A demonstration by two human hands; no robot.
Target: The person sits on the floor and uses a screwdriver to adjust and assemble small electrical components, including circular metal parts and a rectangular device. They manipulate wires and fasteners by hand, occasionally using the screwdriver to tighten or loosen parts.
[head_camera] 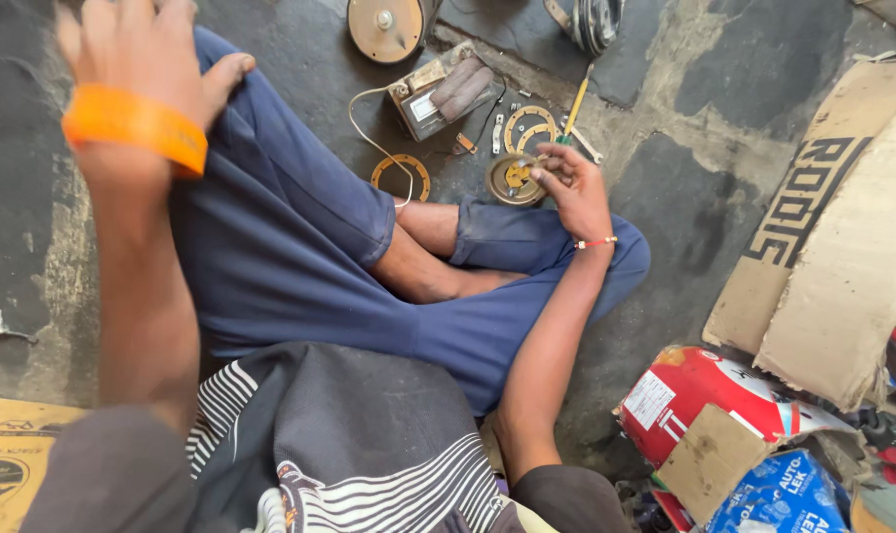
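The round metal disc [513, 179] lies flat on the dark stone floor [685, 197], just past the blue trouser knee [527, 232] of the person sitting cross-legged. It has a yellowish part at its centre. The right hand [572, 188] is on it: the fingers [550, 176] curl in from the right side and meet at the disc's near-right rim. They look pinched on something small there, but what sits between them is too small to tell. A thin beaded band circles that wrist.

The disc sits to the left of and slightly ahead of the right hand, touching its fingertips. Being round, it has no long axis to speak of; its face points straight up. The right hand is by far the nearer one. The left hand [137, 54] is well apart, raised at the upper left of the view with an orange wristband [135, 126], fingers loosely spread and resting on the other raised knee. It holds nothing.

Around the disc lie other parts: a flat orange ring [401, 176] to its left, a cut ring plate [530, 128] just behind it, a yellow-handled screwdriver [575, 107] pointing away, and a small grey box with a white wire [440, 94]. A larger brass-coloured disc [385, 28] sits farther off. Cardboard [843, 247] and coloured packets [705, 395] are heaped at the right.
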